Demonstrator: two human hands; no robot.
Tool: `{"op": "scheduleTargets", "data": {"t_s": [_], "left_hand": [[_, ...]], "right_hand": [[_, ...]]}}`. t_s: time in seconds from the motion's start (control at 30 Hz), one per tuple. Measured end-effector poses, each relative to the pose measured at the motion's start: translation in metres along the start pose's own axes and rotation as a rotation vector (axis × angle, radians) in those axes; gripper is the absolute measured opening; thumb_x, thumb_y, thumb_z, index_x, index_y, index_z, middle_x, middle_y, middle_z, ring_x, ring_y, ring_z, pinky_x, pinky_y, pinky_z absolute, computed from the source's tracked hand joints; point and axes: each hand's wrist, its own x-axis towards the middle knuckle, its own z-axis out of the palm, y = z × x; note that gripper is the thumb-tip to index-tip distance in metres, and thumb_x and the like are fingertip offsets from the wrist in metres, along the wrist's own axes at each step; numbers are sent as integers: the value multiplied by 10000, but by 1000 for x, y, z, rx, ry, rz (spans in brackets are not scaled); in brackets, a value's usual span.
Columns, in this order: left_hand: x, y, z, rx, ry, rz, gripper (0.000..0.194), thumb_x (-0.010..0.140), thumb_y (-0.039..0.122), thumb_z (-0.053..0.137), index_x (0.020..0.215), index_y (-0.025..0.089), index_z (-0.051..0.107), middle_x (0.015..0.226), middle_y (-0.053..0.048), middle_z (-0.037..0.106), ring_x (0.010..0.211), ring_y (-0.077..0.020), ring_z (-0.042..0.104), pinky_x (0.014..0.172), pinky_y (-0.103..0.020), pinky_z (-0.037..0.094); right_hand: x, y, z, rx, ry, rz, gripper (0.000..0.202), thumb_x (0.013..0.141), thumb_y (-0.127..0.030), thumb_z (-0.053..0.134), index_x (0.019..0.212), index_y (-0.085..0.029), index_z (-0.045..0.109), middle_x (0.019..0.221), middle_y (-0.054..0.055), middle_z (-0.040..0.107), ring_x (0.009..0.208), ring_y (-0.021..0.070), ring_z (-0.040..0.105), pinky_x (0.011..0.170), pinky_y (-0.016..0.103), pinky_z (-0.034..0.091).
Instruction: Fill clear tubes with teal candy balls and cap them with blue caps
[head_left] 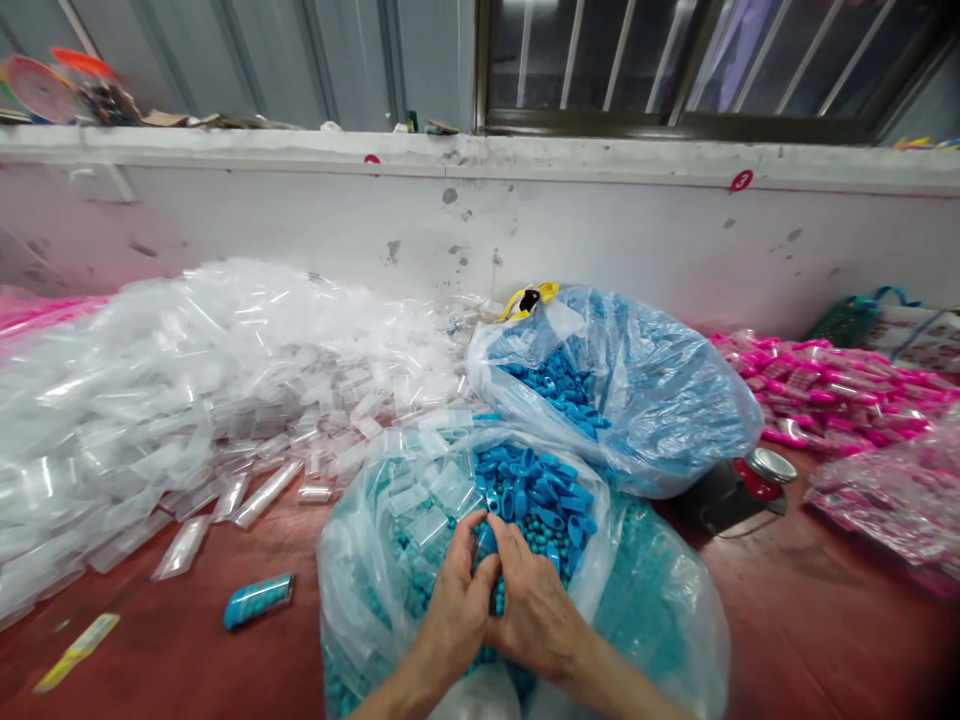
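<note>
My left hand (459, 592) and my right hand (538, 605) meet over an open clear plastic bag (352, 570). Their fingertips are closed around a small blue cap (487, 542), mostly hidden by the fingers. Teal beads (544, 535) fill the bag, with a heap of slanted blue caps (529, 485) on top. Several clear plastic sleeves (429, 525) lie on the beads at the left of the bag. On the red table to the left is a clear tube of teal beads with a blue end (257, 601).
A large pile of clear sleeves (187, 370) covers the left. Behind my hands stands another bag of blue caps (637, 370). A dark tin with a metal lid (750, 485) and pink packed pieces (840, 390) are at right. A yellow-handled cutter (77, 652) lies front left.
</note>
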Motion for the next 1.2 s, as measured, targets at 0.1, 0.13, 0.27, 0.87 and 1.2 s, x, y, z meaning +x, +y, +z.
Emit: {"op": "scheduleTargets", "data": {"t_s": [0.1,0.13,0.27,0.87,1.2], "left_hand": [[2,0,1,-33,-26,-14,196,761,246,460,942,175,481,841,-33,604,829,-187,561,763,-309,426],[3,-2,2,-52,-28,-21,154,762,244,459,898,176,480,797,-24,599,792,-179,563,734,-296,430],[7,-11,5,-66,14,-33,89,746,229,476,821,179,476,749,-10,583,752,-164,554,697,-269,430],[-3,14,-164,1278,448,16,372,816,294,357,1143,152,465,976,-114,582,872,-254,543,736,-360,412],[16,0,-89,1464,-63,179,367,750,155,467,1105,228,527,980,-64,585,942,-235,502,797,-361,361]], "right_hand": [[1,1,4,22,91,-6,620,622,-217,512,1203,-88,340,1079,170,521,956,277,542,736,387,474],[1,2,7,17,111,-3,579,624,-211,509,1173,-101,363,1039,154,533,906,268,558,708,380,479],[-1,1,17,-36,94,40,543,647,-200,496,1163,-84,375,1028,163,528,877,276,568,695,388,473],[12,31,-18,77,-179,19,305,831,-285,459,1111,-207,549,981,48,639,948,195,569,813,304,414],[60,-13,6,-369,-104,-213,282,827,-112,400,1068,-206,512,966,68,587,793,186,587,579,239,441]]}}
